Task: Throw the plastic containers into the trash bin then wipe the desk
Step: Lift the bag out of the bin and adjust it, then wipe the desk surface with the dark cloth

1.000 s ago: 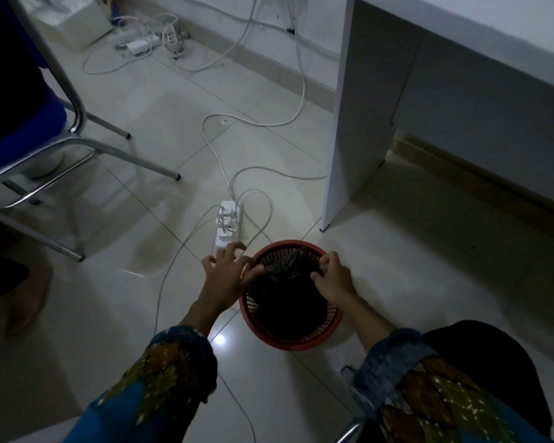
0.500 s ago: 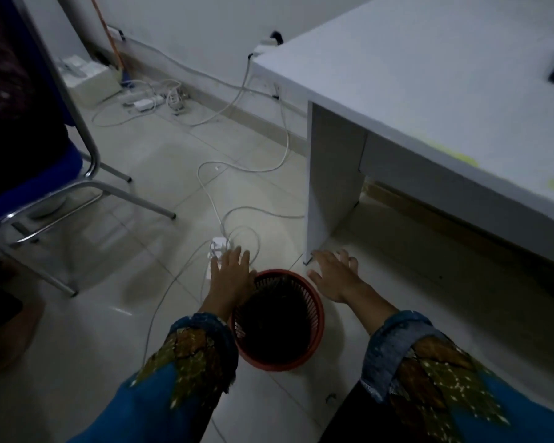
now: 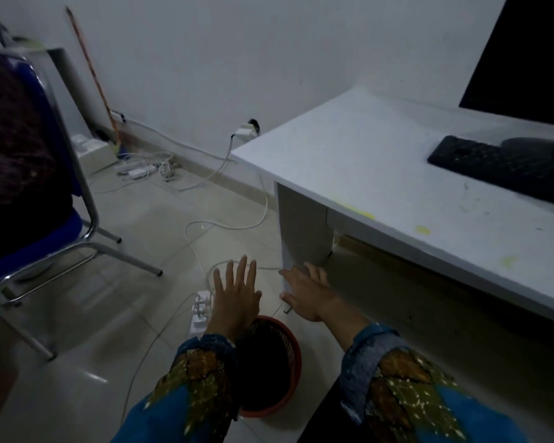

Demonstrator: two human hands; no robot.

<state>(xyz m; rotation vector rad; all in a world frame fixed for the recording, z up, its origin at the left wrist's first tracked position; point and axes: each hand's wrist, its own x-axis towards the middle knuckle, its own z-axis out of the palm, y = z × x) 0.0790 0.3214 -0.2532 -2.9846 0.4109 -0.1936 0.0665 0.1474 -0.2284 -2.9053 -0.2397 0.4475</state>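
Red mesh trash bin (image 3: 279, 372), dark inside, left hand (image 3: 235, 297), right hand (image 3: 306, 294), fingers spread, holding nothing

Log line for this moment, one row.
left hand: open, empty | right hand: open, empty | trash bin: on floor | desk: yellow stains present

Your left grip (image 3: 235, 298) reaches forward, palm down, fingers straight and spread, holding nothing. Your right grip (image 3: 304, 295) stretches out just beside it, not touching, fingers extended and relaxed, likewise empty.
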